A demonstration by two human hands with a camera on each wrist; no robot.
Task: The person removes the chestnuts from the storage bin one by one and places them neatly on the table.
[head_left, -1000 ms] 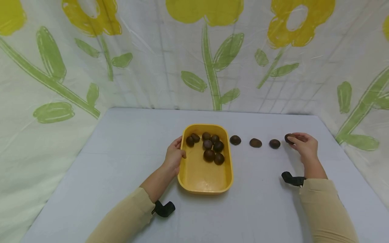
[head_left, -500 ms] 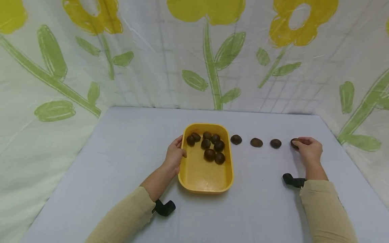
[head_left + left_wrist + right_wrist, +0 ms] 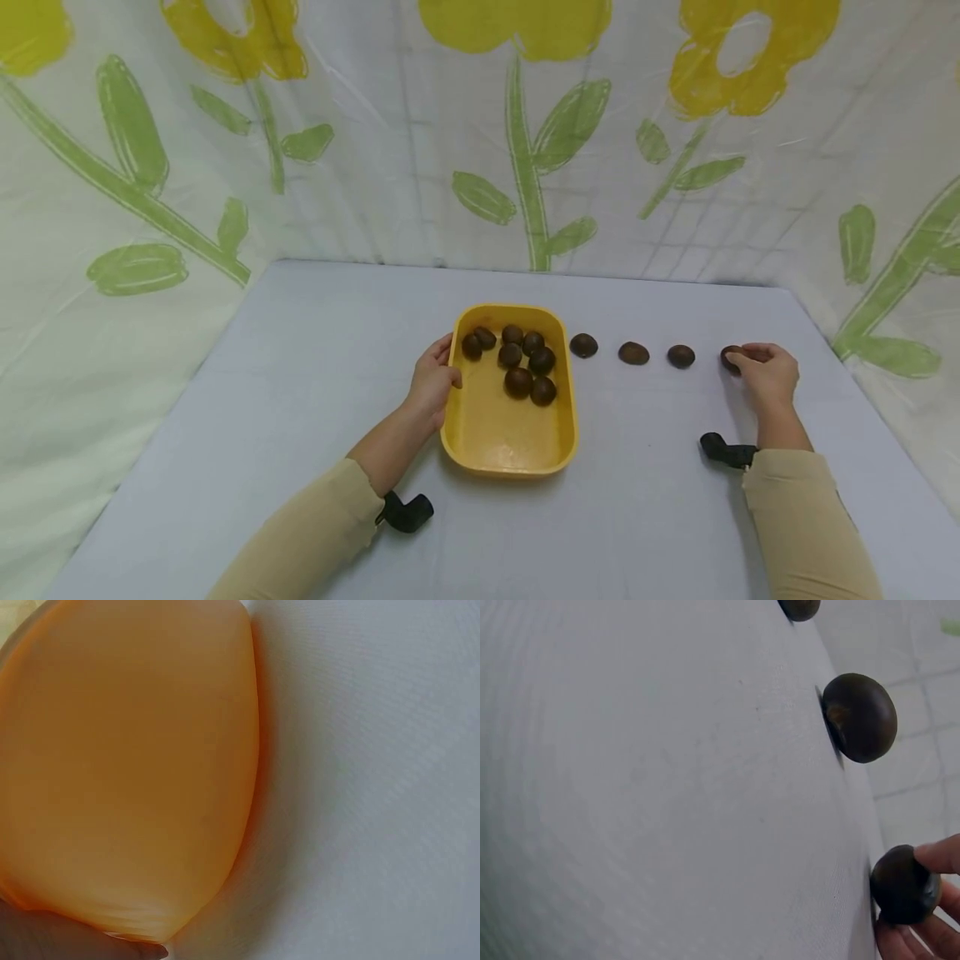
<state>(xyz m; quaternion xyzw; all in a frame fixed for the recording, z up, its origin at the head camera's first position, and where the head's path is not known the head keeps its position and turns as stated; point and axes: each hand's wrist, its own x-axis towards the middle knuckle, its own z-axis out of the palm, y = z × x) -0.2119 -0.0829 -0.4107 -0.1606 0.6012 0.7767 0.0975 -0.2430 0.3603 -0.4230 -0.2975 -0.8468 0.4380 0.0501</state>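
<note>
My left hand (image 3: 430,387) grips the left rim of a yellow plastic tray (image 3: 480,437), thumb over the edge. Several dark brown chestnuts (image 3: 517,382) lie in its far half. The left wrist view shows mostly the outer wall of the tray (image 3: 135,765), with part of the hand at the bottom left. At the right, my right hand (image 3: 770,379) pinches a chestnut (image 3: 731,359) between thumb and fingers. In the right wrist view this chestnut (image 3: 900,889) is at the table surface; whether it bears on the cloth, I cannot tell.
Three chestnuts lie spaced in a row between tray and right hand: one near the tray (image 3: 583,346), a flatter one (image 3: 633,353) and a rounder one (image 3: 681,357). A flowered curtain (image 3: 375,167) hangs behind the white-covered table (image 3: 315,350).
My right hand has moved right and slightly nearer with its chestnut, coming down to the row's end. One chestnut in the tray has shifted slightly. My left hand keeps its grip.
</note>
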